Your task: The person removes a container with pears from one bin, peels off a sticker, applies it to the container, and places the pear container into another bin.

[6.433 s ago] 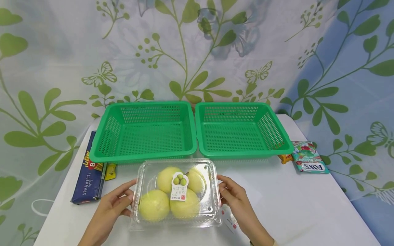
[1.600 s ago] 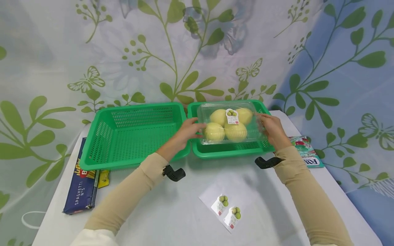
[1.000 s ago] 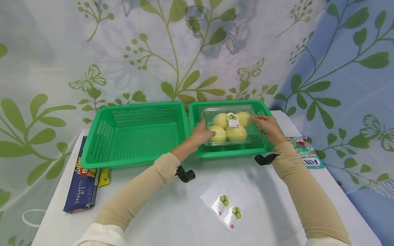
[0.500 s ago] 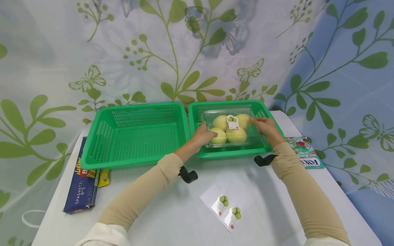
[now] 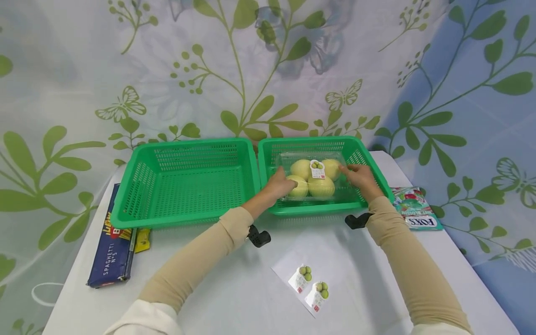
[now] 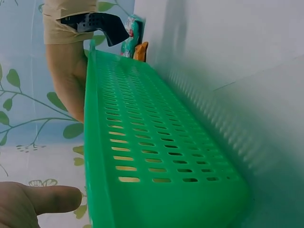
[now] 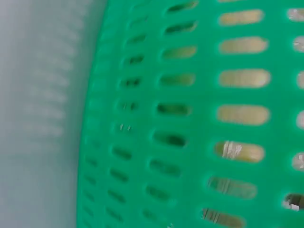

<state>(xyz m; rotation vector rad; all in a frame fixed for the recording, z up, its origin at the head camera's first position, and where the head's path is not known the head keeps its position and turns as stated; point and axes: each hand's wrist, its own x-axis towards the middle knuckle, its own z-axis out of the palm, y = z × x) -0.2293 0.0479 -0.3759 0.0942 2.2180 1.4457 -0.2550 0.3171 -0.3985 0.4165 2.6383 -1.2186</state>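
Observation:
A clear plastic box of yellow pears [image 5: 321,187] with a white label on its lid sits inside the right green basket [image 5: 326,210]. My left hand [image 5: 279,185] holds the box at its left end, thumb over the lid's near-left part. At the right end my right hand [image 5: 359,177] grips the box's edge, thumb toward the pears. In the left wrist view the left thumb [image 6: 57,198] reaches over the basket's rim. Only the slotted basket wall [image 7: 199,95] fills the right wrist view, with pale fruit behind the slots.
A second green basket [image 5: 184,222] stands left of the first. Beside it lie a blue spaghetti box [image 5: 110,253] and a yellow packet [image 5: 142,240]. A FOX'S bag [image 5: 418,209] lies at the right. A sticker sheet [image 5: 303,288] rests on the front table.
The pear box has gone from the table's front to the right basket, carried by both hands, and has sunk lower into it. The left hand has shifted its hold onto the near-left part.

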